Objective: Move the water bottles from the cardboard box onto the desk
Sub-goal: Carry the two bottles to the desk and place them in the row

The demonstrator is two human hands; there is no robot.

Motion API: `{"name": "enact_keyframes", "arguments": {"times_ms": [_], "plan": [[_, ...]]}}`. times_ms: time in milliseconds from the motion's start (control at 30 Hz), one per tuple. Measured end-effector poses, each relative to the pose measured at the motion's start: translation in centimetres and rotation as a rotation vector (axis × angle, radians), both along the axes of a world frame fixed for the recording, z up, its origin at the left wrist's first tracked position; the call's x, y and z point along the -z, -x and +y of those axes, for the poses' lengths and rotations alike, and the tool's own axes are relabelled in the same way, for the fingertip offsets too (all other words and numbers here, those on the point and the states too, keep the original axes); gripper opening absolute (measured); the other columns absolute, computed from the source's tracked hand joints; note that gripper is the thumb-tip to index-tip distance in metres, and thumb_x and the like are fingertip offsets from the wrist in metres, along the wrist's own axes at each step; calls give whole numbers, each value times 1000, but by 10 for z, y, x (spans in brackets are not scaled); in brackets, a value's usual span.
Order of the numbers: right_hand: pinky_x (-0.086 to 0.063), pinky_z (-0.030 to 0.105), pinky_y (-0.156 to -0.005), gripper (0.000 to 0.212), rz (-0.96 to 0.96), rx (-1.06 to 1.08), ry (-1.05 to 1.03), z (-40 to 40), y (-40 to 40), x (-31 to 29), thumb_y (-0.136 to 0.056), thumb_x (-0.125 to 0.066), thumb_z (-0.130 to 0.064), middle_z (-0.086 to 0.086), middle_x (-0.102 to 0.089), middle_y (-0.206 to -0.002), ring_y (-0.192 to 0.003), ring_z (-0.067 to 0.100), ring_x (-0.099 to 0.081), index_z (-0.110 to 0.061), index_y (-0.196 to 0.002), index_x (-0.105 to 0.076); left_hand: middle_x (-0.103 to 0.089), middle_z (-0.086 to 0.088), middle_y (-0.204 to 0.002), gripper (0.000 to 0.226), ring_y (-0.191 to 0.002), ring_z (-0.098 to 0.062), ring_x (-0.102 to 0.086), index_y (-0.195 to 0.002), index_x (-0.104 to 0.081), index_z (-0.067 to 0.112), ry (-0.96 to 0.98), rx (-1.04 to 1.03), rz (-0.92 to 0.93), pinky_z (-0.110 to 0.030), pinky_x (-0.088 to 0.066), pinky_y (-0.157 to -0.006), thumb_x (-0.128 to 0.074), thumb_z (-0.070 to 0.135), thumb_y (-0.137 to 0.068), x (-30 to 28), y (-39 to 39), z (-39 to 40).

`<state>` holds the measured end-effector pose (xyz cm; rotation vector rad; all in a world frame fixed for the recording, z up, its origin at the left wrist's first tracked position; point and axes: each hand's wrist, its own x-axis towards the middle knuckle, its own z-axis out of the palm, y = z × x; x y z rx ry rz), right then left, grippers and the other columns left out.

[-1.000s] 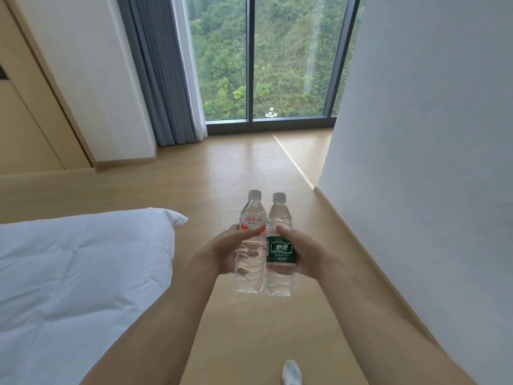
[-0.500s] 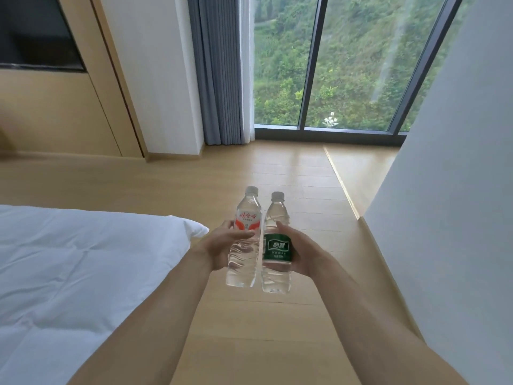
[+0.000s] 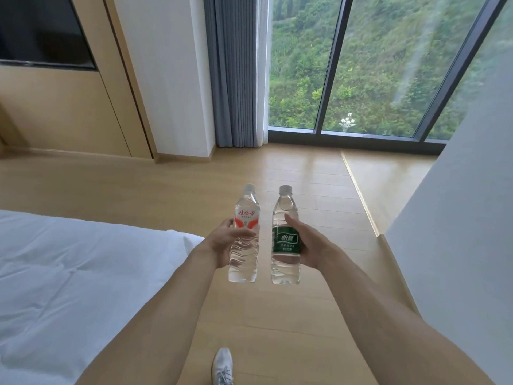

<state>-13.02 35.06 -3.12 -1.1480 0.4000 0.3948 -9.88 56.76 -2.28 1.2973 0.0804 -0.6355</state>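
Carrying one bottle in each hand, we stand on the wooden floor [image 3: 291, 315] with both arms stretched out ahead of us. Our left hand [image 3: 222, 243] wraps its fingers and thumb around the waist of the red-labelled bottle [image 3: 245, 240]; our right hand [image 3: 311, 245] curls round the green-labelled bottle [image 3: 286, 240] at its label. The two bottles are upright, caps up, just beside each other with a narrow gap between them, so the hands are close together but not touching. We judge that gripping each bottle at mid-body keeps it balanced and lets us set it down base first, and that taking two at once saves a trip.

Both bottles look full of clear water and have white caps. The left label is white with red-orange shapes and red Chinese characters; they appear to read 娃哈哈, though we are not certain at this size. The right label is dark green with white characters that look like 怡寶; the smaller line beneath is too fine to read.

Neither the cardboard box nor the desk is in view, so we cannot tell how far we have left to go. We judge that we are mid-carry, between pick-up and set-down. A white bed [image 3: 69, 273] lies to our left, a white wall [image 3: 458, 232] to our right, a grey curtain [image 3: 236, 79] and a tall window [image 3: 374, 65] onto green hillside ahead, and a dark screen [image 3: 41, 31] is set in wood panelling at upper left. A white shoe [image 3: 222, 366] shows at the bottom edge.
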Motion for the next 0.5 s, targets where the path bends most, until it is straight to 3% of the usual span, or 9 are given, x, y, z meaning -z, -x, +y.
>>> {"name": "enact_keyframes", "arguments": {"times_ms": [67,167,233,333,400,500], "plan": [[-59,49,-86,52,1,5,19,-4,-30,5,-94,-67,-42,17,-72,-103,-92,32,-72,-4,-127,-58,-66,-16,-100,56,-92,-35,-63,-122,-53,8,-12,2,-8,-55,-51,-94,-79,-6,-75,8,-33,-3],[-61,44,-76,47,-2,4,37,-6,-80,8,-94,-66,-42,14,-75,-92,-83,28,-74,-5,-121,-60,-72,-9,-80,35,-71,-27,-69,-107,-60,10,6,-4,-12,-40,-60,-71,-74,-7,-80,15,-89,-6],[-60,42,-73,45,-5,10,59,-6,-116,7,-95,-65,-43,12,-74,-90,-81,27,-74,-6,-120,-60,-72,-11,-86,44,-70,-25,-70,-114,-57,9,-10,-33,11,-37,-59,-63,-78,-5,-77,15,-128,-3],[-59,42,-75,48,6,22,87,-4,-170,4,-94,-67,-43,13,-72,-90,-80,27,-73,-5,-122,-60,-66,-17,-107,71,-87,-32,-66,-129,-49,10,-20,-57,47,-45,-55,-76,-85,2,-68,9,-183,4],[-60,42,-76,51,2,27,101,-2,-206,0,-93,-68,-43,13,-71,-91,-81,28,-72,-4,-124,-59,-66,-14,-107,70,-90,-30,-64,-130,-51,11,-55,-72,19,-44,-53,-81,-86,6,-70,6,-221,7],[-59,42,-77,55,-1,35,100,2,-258,-2,-92,-69,-43,14,-71,-91,-81,28,-71,-2,-127,-58,-67,-13,-100,61,-83,-29,-65,-126,-54,11,-58,-113,4,-40,-55,-74,-86,7,-74,2,-273,10]]}}
